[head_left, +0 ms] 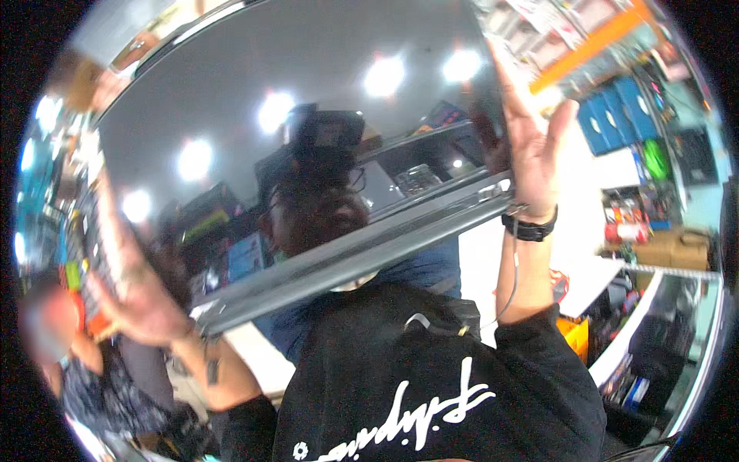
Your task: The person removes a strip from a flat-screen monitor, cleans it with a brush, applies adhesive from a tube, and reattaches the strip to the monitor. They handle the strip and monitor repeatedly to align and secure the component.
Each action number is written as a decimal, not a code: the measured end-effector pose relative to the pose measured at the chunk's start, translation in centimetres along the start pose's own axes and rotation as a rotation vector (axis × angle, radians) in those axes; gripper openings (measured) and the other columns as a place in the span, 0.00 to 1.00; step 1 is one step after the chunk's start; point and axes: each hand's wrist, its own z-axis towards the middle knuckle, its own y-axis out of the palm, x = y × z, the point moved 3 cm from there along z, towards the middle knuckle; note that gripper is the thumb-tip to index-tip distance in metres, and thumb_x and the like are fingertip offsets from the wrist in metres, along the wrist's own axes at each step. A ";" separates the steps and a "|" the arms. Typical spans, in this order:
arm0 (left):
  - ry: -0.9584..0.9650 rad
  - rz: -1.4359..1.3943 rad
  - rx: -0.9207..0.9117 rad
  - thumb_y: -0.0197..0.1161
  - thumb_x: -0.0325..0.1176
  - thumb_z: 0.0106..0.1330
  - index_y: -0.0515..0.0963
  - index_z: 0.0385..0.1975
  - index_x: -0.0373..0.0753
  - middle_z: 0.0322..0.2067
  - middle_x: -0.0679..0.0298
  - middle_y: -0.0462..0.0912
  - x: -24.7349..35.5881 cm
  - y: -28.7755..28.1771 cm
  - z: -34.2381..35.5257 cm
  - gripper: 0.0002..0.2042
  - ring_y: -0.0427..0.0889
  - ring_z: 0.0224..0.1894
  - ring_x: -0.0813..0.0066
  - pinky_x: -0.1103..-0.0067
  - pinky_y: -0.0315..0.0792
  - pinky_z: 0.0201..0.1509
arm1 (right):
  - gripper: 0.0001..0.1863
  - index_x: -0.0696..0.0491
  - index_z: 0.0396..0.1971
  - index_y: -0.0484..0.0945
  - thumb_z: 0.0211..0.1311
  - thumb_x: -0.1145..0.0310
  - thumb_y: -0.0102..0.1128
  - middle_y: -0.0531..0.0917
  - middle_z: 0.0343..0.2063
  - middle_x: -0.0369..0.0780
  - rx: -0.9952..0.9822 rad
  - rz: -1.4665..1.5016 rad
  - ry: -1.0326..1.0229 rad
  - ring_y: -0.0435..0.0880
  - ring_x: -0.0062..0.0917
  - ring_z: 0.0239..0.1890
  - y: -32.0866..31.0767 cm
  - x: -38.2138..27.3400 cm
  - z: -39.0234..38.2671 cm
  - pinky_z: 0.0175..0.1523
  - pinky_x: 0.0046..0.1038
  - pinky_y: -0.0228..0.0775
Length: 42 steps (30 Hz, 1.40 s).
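A large, glossy black flat screen fills the upper middle of the head view, tilted, with its left side lower than its right. Its dark grey lower frame runs slantwise just above my chest. My left hand presses against the left side near the lower corner, thumb sticking out. On the right side, my right hand lies flat along the edge, thumb raised, so the screen is held between both palms. A black wristband is on my right wrist. Whatever is behind the screen is hidden; bright ceiling lights reflect in it.
A white table lies beneath the screen. On the right are blue drawers, a cardboard box and a glass-sided case with dark items. Another person is at the lower left. An orange bar crosses the upper right.
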 end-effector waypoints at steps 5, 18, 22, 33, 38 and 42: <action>0.059 0.260 0.012 0.36 0.60 0.74 0.44 0.76 0.20 0.79 0.46 0.45 -0.7 0.1 -1.2 0.46 0.39 0.82 0.58 0.68 0.30 0.83 | 0.55 0.66 0.76 0.51 0.74 0.28 0.17 0.57 0.77 0.49 -0.041 0.084 0.038 0.53 0.34 0.80 1.0 1.1 -0.1 0.82 0.35 0.37; -0.288 0.125 0.062 0.33 0.53 0.81 0.58 0.73 0.23 0.74 0.48 0.63 -5.5 -6.1 0.3 0.36 0.59 0.77 0.62 0.71 0.46 0.81 | 0.46 0.63 0.76 0.55 0.79 0.35 0.33 0.62 0.74 0.52 -0.160 0.330 0.524 0.61 0.35 0.76 6.4 5.8 1.6 0.79 0.35 0.48; -0.326 0.124 0.037 0.33 0.55 0.81 0.58 0.73 0.21 0.72 0.46 0.65 -7.2 -9.0 2.0 0.38 0.63 0.76 0.60 0.70 0.51 0.80 | 0.51 0.61 0.74 0.61 0.72 0.28 0.42 0.76 0.56 0.46 -0.175 0.080 0.662 0.75 0.28 0.56 8.2 8.5 4.5 0.59 0.29 0.68; -0.443 0.041 -0.022 0.42 0.55 0.78 0.50 0.76 0.24 0.77 0.45 0.54 -10.3 -11.4 6.9 0.40 0.51 0.80 0.60 0.72 0.40 0.82 | 0.51 0.66 0.57 0.79 0.68 0.24 0.45 0.73 0.34 0.34 -0.186 -0.423 0.601 0.71 0.19 0.36 9.8 11.2 11.3 0.47 0.21 0.65; -0.645 0.333 0.059 0.42 0.55 0.77 0.60 0.74 0.29 0.68 0.51 0.70 -8.9 -10.7 7.3 0.37 0.68 0.68 0.62 0.72 0.56 0.74 | 0.52 0.69 0.53 0.81 0.69 0.25 0.43 0.82 0.39 0.43 -0.165 -0.509 0.494 0.76 0.26 0.41 9.7 12.2 11.9 0.54 0.27 0.68; -0.683 0.566 -0.023 0.43 0.54 0.75 0.74 0.57 0.34 0.50 0.61 0.78 -10.4 -13.3 9.2 0.28 0.72 0.49 0.71 0.74 0.66 0.57 | 0.53 0.71 0.51 0.81 0.71 0.25 0.40 0.85 0.46 0.52 -0.213 -0.630 0.467 0.80 0.35 0.47 10.6 12.4 12.2 0.60 0.32 0.68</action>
